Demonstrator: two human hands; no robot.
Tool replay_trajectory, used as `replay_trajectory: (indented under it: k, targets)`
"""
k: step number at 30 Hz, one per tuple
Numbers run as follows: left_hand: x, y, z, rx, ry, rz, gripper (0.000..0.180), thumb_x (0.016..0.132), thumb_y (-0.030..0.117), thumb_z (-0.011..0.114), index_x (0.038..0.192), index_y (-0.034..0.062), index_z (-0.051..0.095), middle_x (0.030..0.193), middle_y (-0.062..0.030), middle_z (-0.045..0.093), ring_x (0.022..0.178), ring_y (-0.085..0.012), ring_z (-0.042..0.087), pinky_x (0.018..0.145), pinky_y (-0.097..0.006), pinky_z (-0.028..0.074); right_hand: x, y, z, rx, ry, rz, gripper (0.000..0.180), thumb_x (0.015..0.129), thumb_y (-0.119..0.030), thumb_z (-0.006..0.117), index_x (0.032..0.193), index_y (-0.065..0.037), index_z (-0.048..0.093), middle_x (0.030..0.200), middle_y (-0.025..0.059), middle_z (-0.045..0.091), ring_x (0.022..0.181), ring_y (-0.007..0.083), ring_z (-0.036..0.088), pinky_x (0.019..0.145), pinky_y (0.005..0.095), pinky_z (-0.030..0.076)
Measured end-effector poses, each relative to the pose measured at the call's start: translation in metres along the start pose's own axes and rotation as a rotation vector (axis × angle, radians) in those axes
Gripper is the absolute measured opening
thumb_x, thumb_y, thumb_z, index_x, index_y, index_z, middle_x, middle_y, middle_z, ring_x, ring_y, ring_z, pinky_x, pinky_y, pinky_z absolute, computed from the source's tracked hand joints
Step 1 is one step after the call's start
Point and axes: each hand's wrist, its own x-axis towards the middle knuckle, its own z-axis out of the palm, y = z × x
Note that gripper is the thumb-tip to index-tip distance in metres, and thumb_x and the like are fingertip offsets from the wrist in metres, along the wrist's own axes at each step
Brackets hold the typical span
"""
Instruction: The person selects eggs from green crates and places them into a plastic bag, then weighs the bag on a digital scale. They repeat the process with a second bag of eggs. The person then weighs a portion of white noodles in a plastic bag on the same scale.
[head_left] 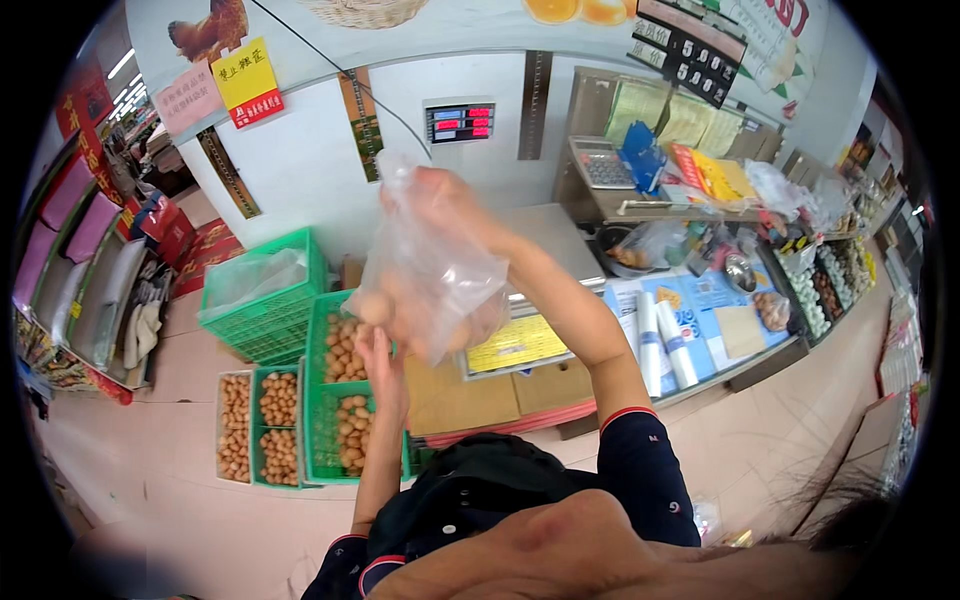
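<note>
One egg bag (440, 275) between hands (384, 370), floor (150, 465) bordering crates (322, 425)

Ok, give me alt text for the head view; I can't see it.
A person's right hand holds up a clear plastic bag of brown eggs, with the left hand at its lower left. Green crates with more eggs stand lower left; a red-lit digital display is ahead.

Eggs (376, 308) in bag (455, 275); crates (262, 336) left, rolls (650, 350) right.
</note>
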Motion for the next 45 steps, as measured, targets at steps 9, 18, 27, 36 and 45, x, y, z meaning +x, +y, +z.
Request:
replay_trajectory:
  k: [9, 18, 27, 36, 45]
  targets:
    - [0.039, -0.08, 0.102, -0.814, -0.563, -0.626, 0.068, 0.09, 0.055, 0.045, 0.142, 0.0165, 0.024, 0.144, -0.009, 0.028, 0.132, -0.0297, 0.031, 0.104, -0.054, 0.032, -0.006, 0.035, -0.124, -0.33, 0.048, -0.065, 0.017, 0.093, -0.02, 0.053, 0.098, -0.006, 0.061, 0.086, -0.0029, 0.061, 0.073, 0.0059, 0.057, 0.063, 0.0217, 0.048]
    - [0.074, -0.161, 0.151, -1.048, -0.429, -0.687, 0.058, 0.092, 0.052, 0.04, 0.141, 0.0223, 0.029, 0.145, -0.0022, 0.031, 0.134, -0.0244, 0.03, 0.105, -0.049, 0.029, 0.005, 0.075, -0.165, -0.012, 0.135, 0.033, 0.012, 0.092, -0.017, 0.053, 0.093, -0.009, 0.062, 0.076, -0.0054, 0.058, 0.062, 0.003, 0.051, 0.054, 0.0194, 0.042]
    - [0.076, -0.177, 0.169, -1.039, -0.4, -0.545, 0.041, 0.095, 0.034, 0.041, 0.128, 0.0105, 0.045, 0.131, -0.0067, 0.05, 0.123, -0.0241, 0.045, 0.104, -0.044, 0.035, 0.023, 0.13, -0.193, -0.267, 0.22, -0.02, 0.022, 0.096, -0.027, 0.05, 0.08, -0.012, 0.055, 0.069, -0.0081, 0.047, 0.063, 0.0051, 0.045, 0.053, 0.0221, 0.038]
    - [0.015, -0.137, 0.119, -0.3, -0.272, -0.458, 0.03, 0.092, 0.022, 0.054, 0.119, 0.007, 0.053, 0.108, -0.0073, 0.059, 0.103, -0.0142, 0.056, 0.089, -0.031, 0.046, -0.009, 0.157, -0.258, -0.859, 0.26, -0.097, 0.042, 0.097, -0.028, 0.041, 0.119, 0.006, 0.05, 0.11, 0.0183, 0.057, 0.103, 0.0302, 0.051, 0.095, 0.04, 0.035]
    - [-0.038, -0.107, -0.223, 0.19, 0.7, -0.367, 0.023, 0.094, 0.023, 0.049, 0.105, 0.0048, 0.057, 0.095, -0.007, 0.062, 0.083, -0.0138, 0.061, 0.073, -0.027, 0.051, -0.001, 0.149, -0.261, -1.515, -0.082, -0.618, 0.048, 0.084, -0.001, 0.053, 0.131, -0.001, 0.043, 0.121, 0.0203, 0.053, 0.112, 0.0363, 0.05, 0.098, 0.0439, 0.038]
